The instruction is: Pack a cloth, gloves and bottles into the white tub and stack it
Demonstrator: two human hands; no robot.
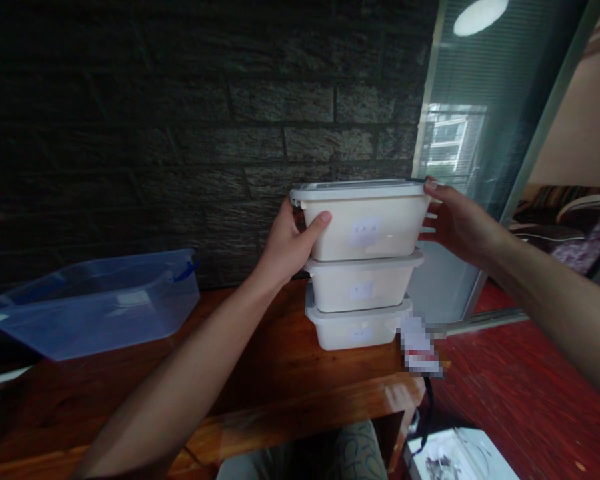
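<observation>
Three cream lidded storage boxes stand stacked near the wooden table's right end. My left hand (293,240) grips the left end of the top storage box (390,230), its thumb pressed on the front wall. At the other end of that box my right hand (453,217) holds on, the thumb at the lid's corner and the fingers against the side. Beneath it are the middle storage box (390,287) and the bottom storage box (337,335). Each box has a small pale label on its front.
An open clear-blue plastic bin (100,327) sits at the left of the wooden table (265,370). A blurred-out item (420,347) is at the table's right edge. Behind rises a dark brick wall (310,100), with a glass door (480,80) to the right. A white box (473,457) is below.
</observation>
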